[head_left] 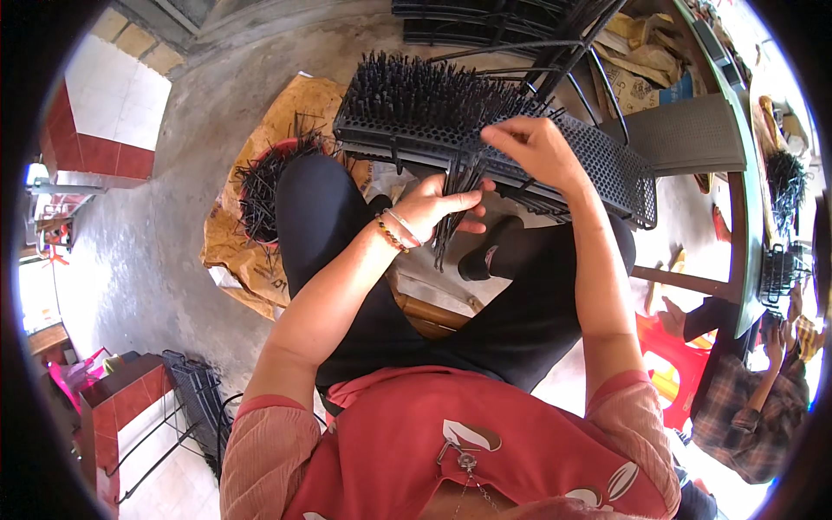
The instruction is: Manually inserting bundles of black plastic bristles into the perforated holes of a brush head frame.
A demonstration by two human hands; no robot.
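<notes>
Tray [607, 169] apparently being filled; strips [464, 178] clasped by left hand [425, 208] beside it; right hand [544, 154], hold unclear; insertion probably needed next.

Plastic-looking strips [461, 178], smooth concrete floor [195, 165]

Sticks [416, 91] stand in the tray [604, 165], toward its left.

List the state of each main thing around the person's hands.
Thin black strips: bundled in left hand
Right hand: fingers curled
Long black perforated tray: left end packed with upright black strips, right end bare
Round red container: heaped with similar strips
Wrinkled brown sheet: spread on floor
</notes>
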